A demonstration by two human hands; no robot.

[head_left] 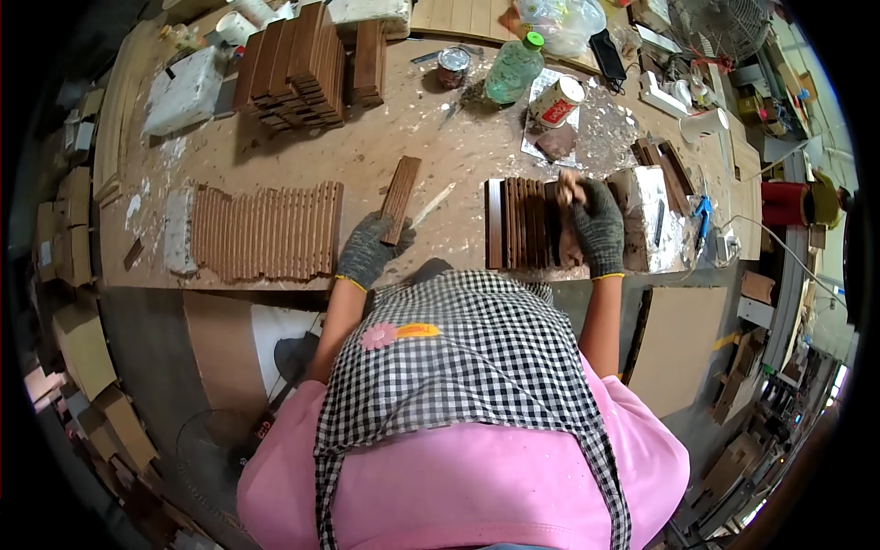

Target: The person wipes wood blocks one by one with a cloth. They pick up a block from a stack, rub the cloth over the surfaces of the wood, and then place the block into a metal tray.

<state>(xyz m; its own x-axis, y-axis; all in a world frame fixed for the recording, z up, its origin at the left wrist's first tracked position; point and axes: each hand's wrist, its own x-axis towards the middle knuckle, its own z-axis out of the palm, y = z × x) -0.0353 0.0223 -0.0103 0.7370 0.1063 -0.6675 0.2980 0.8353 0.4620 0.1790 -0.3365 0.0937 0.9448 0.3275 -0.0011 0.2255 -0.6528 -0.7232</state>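
Observation:
My left hand [368, 249], in a grey knit glove, is closed on the lower end of a brown grooved wooden slat [401, 194], which tilts up and away over the table. My right hand [598, 227], gloved the same way, grips a crumpled brownish rag [570, 240] at the right end of a row of dark brown slats [524, 220] standing on edge. Left of my left hand runs a longer row of lighter brown slats [266, 231], also packed side by side. My right fingertips are partly hidden by the rag.
Stacked brown boards [298, 69] stand at the back left near a white block [186, 92]. A green-capped bottle [515, 69], an open can [453, 66] and a red-and-white cup [556, 101] sit at the back. Another white block [646, 215] and a blue tool [703, 220] lie at right.

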